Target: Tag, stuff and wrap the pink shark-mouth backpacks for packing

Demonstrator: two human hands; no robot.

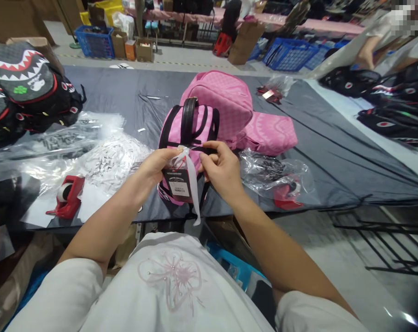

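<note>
In front of me a pink backpack point(205, 115) with black straps lies on the grey-covered table. My left hand point(160, 162) pinches a white strip point(194, 184) near the backpack's handle point(188, 122). A dark hang tag point(177, 182) with a white barcode label and a red cord dangles below those fingers. On the other side, my right hand point(220, 166) is closed, thumb and finger pressed together at a thin dark strand by the straps. What exactly sits between its fingertips is too small to make out. Another pink bag point(271, 131) lies behind, to the right.
Red tape dispensers point(68, 196) stand near the front edge, one point(288, 193) beside a clear plastic bag point(264, 170). White strips point(112, 161) are heaped at left. Dark backpacks point(36, 87) stand far left, and black bags point(388, 101) lie at right near another person point(371, 50).
</note>
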